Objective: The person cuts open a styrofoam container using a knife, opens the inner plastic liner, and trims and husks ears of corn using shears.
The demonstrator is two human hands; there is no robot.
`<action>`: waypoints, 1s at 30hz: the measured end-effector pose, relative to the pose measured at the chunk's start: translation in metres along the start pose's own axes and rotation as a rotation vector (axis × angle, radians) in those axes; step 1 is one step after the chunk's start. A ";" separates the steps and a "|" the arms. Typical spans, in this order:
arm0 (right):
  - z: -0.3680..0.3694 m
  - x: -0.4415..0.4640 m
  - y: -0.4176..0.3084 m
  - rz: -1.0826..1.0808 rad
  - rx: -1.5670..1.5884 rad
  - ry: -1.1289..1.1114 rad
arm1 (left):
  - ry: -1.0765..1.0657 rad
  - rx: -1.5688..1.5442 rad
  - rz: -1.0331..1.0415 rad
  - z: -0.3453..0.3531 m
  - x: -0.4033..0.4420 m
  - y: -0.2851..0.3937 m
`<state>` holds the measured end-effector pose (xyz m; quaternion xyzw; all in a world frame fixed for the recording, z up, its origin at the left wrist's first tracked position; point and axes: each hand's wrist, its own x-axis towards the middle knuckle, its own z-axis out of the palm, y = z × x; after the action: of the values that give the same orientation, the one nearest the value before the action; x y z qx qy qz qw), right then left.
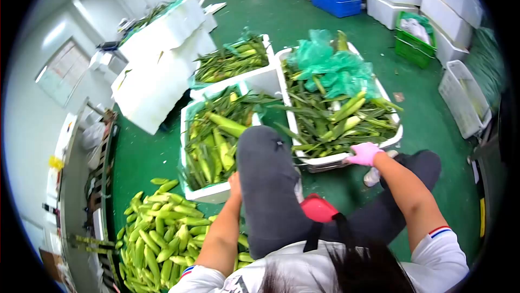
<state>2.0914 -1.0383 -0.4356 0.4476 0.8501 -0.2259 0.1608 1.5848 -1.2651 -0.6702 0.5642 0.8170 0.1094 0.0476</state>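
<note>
My right hand (364,154), in a pink glove, is at the near rim of a large white tub (398,135), its fingers closed on the edge. Inside that tub lie corn husks and leaves (319,122), a few pale green ears and a crumpled green plastic bag (338,71). My bare left hand (234,184) is beside my raised knee, at the near right corner of a white foam box (208,194); its fingers are mostly hidden. Unhusked corn ears (211,155) and leaves fill this box. A big heap of green corn ears (162,233) is on the floor at my left.
Another foam box (265,82) of corn leaves stands behind. Tall white foam boxes (157,87) lean at the left, near a metal rack (86,184). A blue crate (336,1), a green basket (414,41) and a white basket (463,98) stand on the right. Something red (318,208) is beneath me.
</note>
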 end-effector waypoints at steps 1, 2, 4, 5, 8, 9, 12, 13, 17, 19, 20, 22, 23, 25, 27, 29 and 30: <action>-0.003 -0.003 -0.004 0.020 -0.006 -0.039 | 0.188 0.209 0.149 -0.003 -0.008 0.001; -0.003 -0.004 -0.007 0.023 -0.048 -0.038 | 0.114 0.197 0.110 -0.011 -0.005 0.007; 0.002 -0.001 -0.006 0.016 -0.072 -0.024 | -0.042 0.136 0.011 -0.029 0.005 0.016; 0.006 0.001 -0.004 0.019 -0.067 -0.018 | -0.091 0.113 -0.025 -0.036 0.007 0.021; 0.011 0.000 -0.008 0.023 -0.039 -0.006 | -0.192 -0.055 -0.108 -0.048 0.013 0.030; 0.014 -0.003 -0.012 0.037 -0.038 0.004 | -0.222 -0.195 -0.158 -0.052 0.013 0.033; 0.023 -0.017 -0.034 0.045 0.016 0.017 | -0.275 -1.075 -0.487 -0.072 0.016 0.047; 0.023 -0.020 -0.040 0.044 0.037 0.003 | -0.243 -1.420 -0.627 -0.087 0.020 0.057; 0.013 -0.021 -0.039 -0.055 0.159 -0.074 | 0.253 -1.071 -0.458 -0.182 0.060 0.128; 0.000 -0.017 -0.042 -0.154 0.298 0.259 | 0.556 -0.838 -0.189 -0.230 0.088 0.181; -0.026 -0.010 -0.051 -0.130 0.306 0.441 | 0.590 -0.775 -0.056 -0.246 0.099 0.209; -0.074 0.029 -0.055 -0.229 0.023 0.851 | 0.479 -0.871 0.083 -0.260 0.118 0.294; -0.092 0.066 -0.047 -0.216 -0.104 0.791 | 0.347 -0.918 0.178 -0.253 0.131 0.331; -0.124 0.144 -0.013 -0.096 -0.306 0.601 | 0.215 -0.855 0.277 -0.199 0.164 0.384; -0.178 0.194 0.039 0.091 -0.287 0.424 | 0.166 -0.596 0.292 -0.143 0.194 0.422; -0.181 0.270 0.125 0.245 -0.300 0.490 | -0.047 -0.347 0.180 -0.093 0.202 0.431; -0.175 0.314 0.178 0.212 -0.262 0.412 | -0.181 -0.256 0.165 -0.073 0.198 0.428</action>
<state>2.0554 -0.6415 -0.4791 0.5462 0.8352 0.0001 0.0640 1.8891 -0.9448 -0.4908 0.6262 0.7396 0.1648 0.1835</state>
